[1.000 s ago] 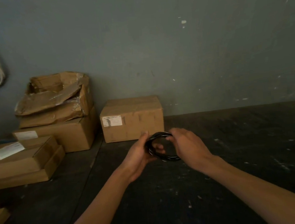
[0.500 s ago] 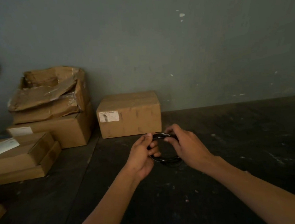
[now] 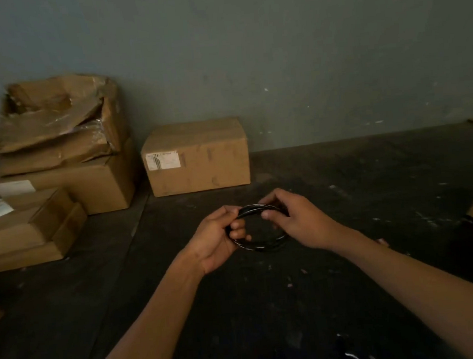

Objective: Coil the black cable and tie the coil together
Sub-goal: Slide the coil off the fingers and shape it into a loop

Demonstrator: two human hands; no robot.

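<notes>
Cable: black cable (image 3: 260, 245) wound into a small round coil, held in the air above the dark tabletop (image 3: 267, 304), between both hands.
Left hand: left hand (image 3: 217, 237) has its grip closed around the coil's left side, fingers curled over the strands.
Right hand: right hand (image 3: 298, 219) pinches the coil's upper right part, grip closed on it.
Box: closed cardboard box (image 3: 196, 157) stands against the wall, beyond the hands.
Stack: more cardboard boxes (image 3: 58, 153) piled at the left.
</notes>
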